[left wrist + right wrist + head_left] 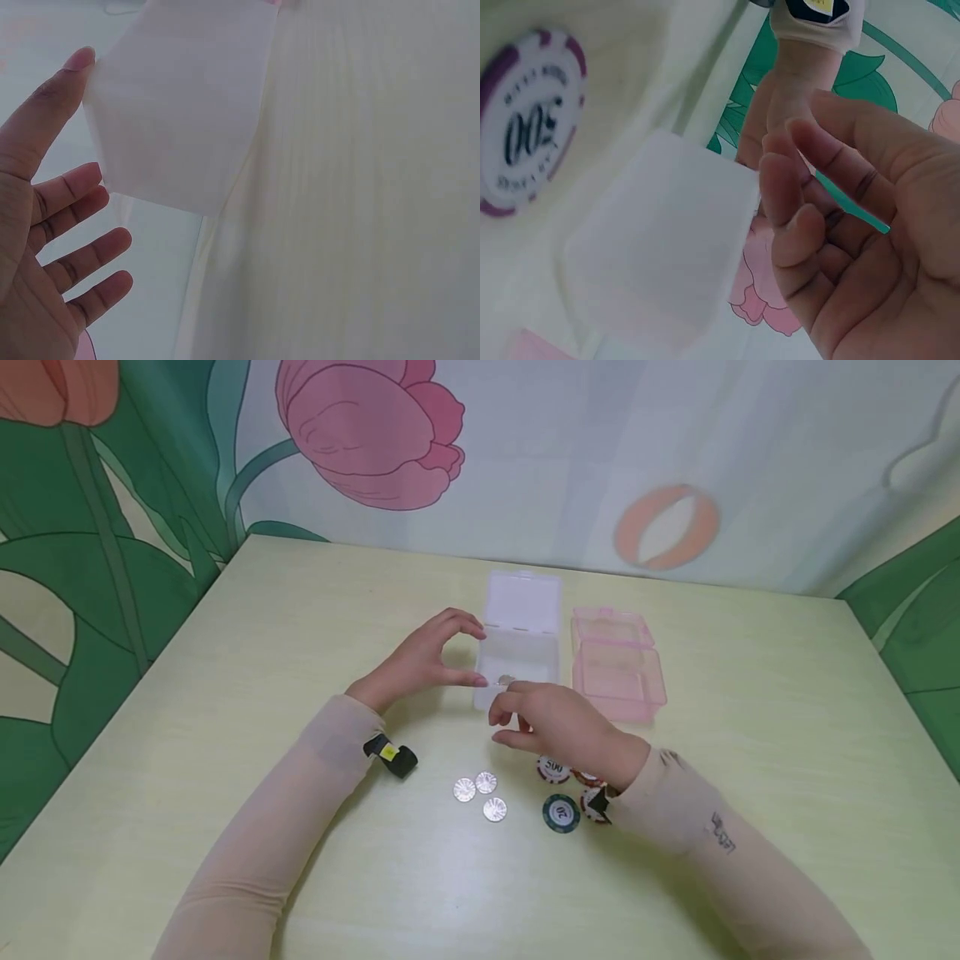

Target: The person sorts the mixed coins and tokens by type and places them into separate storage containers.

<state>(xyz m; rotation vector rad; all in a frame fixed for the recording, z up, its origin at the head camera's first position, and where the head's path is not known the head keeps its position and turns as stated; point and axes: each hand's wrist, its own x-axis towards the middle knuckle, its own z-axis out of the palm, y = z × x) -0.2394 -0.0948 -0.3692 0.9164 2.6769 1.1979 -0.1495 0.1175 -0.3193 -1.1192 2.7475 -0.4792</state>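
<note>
A white lidded box (517,647) stands on the table with its lid (522,602) laid back. My left hand (420,660) is at its left side, with thumb and index fingertips touching the rim; its other fingers are loosely bent in the left wrist view. Over the front wall hovers my right hand (558,722), fingers loosely curled, with nothing visible between them in the right wrist view. Silvery coins (507,679) show inside the box by its front wall; how many is hard to tell. Three silver coins (486,782) lie on the table in front.
To the right of the white box, a pink clear box (618,677) stands with its lid back. Several poker chips (561,813) lie below my right wrist, one a purple-edged 500 chip (532,124). A wall with painted flowers (367,427) rises behind the table (300,593).
</note>
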